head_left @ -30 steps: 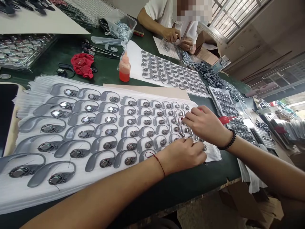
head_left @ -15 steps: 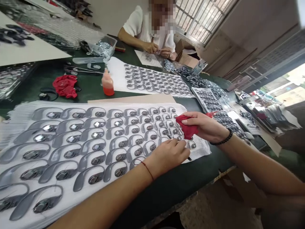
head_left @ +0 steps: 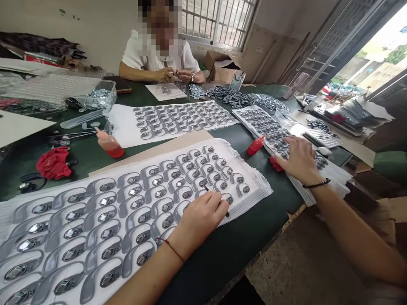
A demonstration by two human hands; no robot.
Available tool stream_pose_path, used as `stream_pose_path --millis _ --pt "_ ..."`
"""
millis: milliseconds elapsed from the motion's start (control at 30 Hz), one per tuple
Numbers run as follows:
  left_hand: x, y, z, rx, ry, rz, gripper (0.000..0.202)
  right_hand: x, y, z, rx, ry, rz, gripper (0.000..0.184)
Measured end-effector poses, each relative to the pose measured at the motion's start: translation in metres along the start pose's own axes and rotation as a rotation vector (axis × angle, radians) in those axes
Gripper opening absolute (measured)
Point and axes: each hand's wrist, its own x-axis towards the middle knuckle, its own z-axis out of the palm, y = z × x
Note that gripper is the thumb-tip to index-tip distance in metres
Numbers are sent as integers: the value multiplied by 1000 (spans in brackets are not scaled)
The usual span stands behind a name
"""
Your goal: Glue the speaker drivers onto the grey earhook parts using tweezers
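Observation:
My left hand (head_left: 205,212) is closed around a thin, dark pointed tool (head_left: 227,214), most of it hidden by the fingers. It rests at the right part of a white ribbed sheet (head_left: 259,186), which carries rows of curved grey pieces (head_left: 130,226) with round shiny settings. The tool's tip lies near one of these settings. Fingers spread, my right hand (head_left: 299,159) is over a second sheet of similar small pieces (head_left: 262,123) on the right. A red cloth (head_left: 276,164) lies below its thumb, partly covered by the hand.
Two squeeze bottles of red liquid stand or lean on the green table: one left (head_left: 110,144), one right (head_left: 256,145). Another red cloth (head_left: 54,163) lies far left. A third sheet of pieces (head_left: 122,127) lies behind. Across the table sits a person (head_left: 159,63) working with both hands.
My right hand has moved right, off the near sheet, and opened from its grip on the red cloth. My left hand stays over the near sheet with the tool. The view has shifted.

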Motion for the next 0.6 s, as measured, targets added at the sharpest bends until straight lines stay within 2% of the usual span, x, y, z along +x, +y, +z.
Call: stream_pose_path --millis 67,167,233,333,400,500,600 --pt "1 -1 -3 -31 21 2 15 5 -5 21 254 58 67 67" --pt "1 -3 -7 -81 60 -14 20 17 -22 55 712 15 257 87" --pt "-1 -4 -10 -116 55 -50 26 25 -30 78 867 27 348 93" --pt "-4 -6 -10 -223 44 -122 31 35 -36 107 909 152 437 88" --pt "-6 -8 -9 -300 48 -186 33 38 -36 118 908 238 474 81" --pt "-5 -12 -6 -315 91 -233 27 43 -35 125 879 299 479 66" --pt "2 -16 -7 -286 170 -174 23 49 -33 125 833 289 466 53"
